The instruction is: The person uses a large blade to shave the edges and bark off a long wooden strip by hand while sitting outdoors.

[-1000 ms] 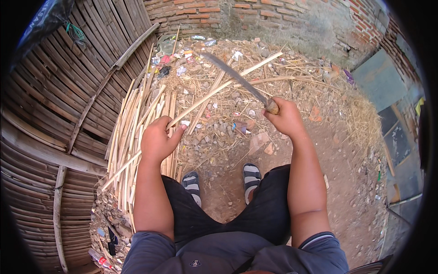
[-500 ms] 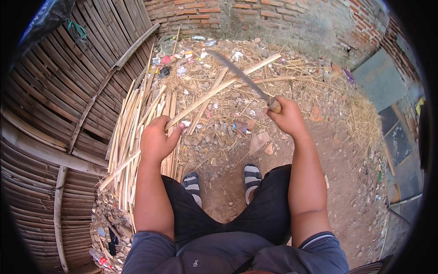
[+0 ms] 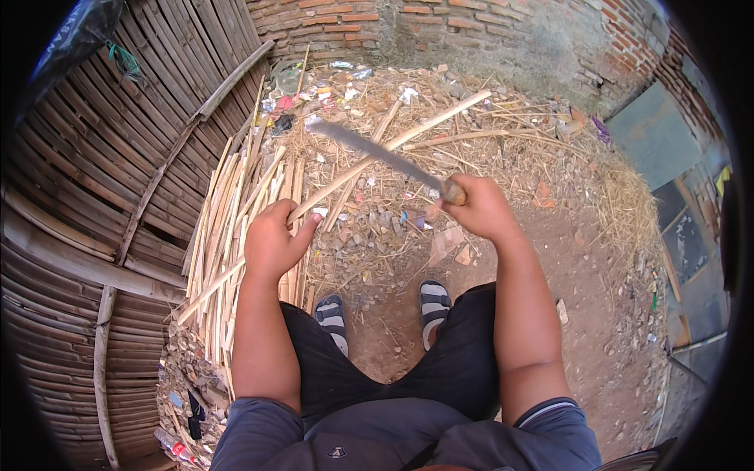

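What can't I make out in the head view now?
All in the head view:
Blade: blurred; contact with the pale strip can't be told.
Knife handle: mostly hidden inside the right hand.
Gripped part of the pale strip: under the left hand.
Strip pile: partly behind the left forearm.
Dark plastic sheet: cut off by the black rim.

Dk-grey tee (image 3: pixel 385 424) w/ crest (image 3: pixel 337 452), blk bottoms (image 3: pixel 457 357), strappy sandals (image 3: pixel 433 297).

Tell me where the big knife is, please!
In the head view, the big knife is above the middle: its handle is in the right hand, and its blade points left across the pale strip held by the left hand.
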A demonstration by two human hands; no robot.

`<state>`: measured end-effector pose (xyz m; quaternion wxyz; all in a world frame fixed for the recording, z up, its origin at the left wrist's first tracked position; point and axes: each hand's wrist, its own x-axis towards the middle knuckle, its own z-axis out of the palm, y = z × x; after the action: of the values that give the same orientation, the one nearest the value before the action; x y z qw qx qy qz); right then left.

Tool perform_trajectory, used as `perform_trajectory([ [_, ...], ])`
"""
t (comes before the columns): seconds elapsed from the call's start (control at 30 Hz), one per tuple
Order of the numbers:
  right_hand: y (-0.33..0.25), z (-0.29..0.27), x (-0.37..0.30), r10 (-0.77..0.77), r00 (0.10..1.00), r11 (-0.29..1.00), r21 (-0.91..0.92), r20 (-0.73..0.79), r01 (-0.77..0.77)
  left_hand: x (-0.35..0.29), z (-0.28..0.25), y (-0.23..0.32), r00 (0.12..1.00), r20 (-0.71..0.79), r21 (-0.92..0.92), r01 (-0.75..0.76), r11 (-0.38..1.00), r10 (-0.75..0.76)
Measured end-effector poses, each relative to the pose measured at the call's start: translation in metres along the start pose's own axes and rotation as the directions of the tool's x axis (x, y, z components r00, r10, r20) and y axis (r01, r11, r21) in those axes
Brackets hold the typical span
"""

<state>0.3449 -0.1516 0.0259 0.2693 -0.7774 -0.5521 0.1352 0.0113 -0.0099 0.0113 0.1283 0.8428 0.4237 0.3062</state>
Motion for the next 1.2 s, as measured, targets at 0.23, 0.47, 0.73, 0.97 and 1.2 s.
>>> perform_trajectory([
  [0.23,0.028,-0.001,0.002,0.019,0.982,0.998,0.055,-0.187,-0.008,0.003,0.002,0.002,1.000,0.016,-0.042,0.023,0.999,-0.022],
  [0.47,-0.025,0.026,-0.008,-0.287,0.958,0.946,-0.155,0.002,0.284,-0.001,0.010,0.002,0.980,0.199,-0.200,0.010,0.980,0.031],
  [0.73,0.013,0.006,0.009,-0.012,0.988,1.000,0.012,-0.156,0.014,0.002,0.005,0.005,0.927,0.369,-0.141,0.122,0.983,-0.062],
  [0.97,-0.029,0.029,-0.006,-0.273,0.962,0.951,-0.144,0.019,0.273,-0.005,0.018,0.010,0.937,0.350,-0.274,0.108,0.956,-0.006],
  [1.2,0.016,0.007,0.012,-0.004,0.990,0.998,0.057,-0.138,0.012,0.000,0.004,0.010,0.911,0.408,-0.149,0.135,0.979,-0.064],
])
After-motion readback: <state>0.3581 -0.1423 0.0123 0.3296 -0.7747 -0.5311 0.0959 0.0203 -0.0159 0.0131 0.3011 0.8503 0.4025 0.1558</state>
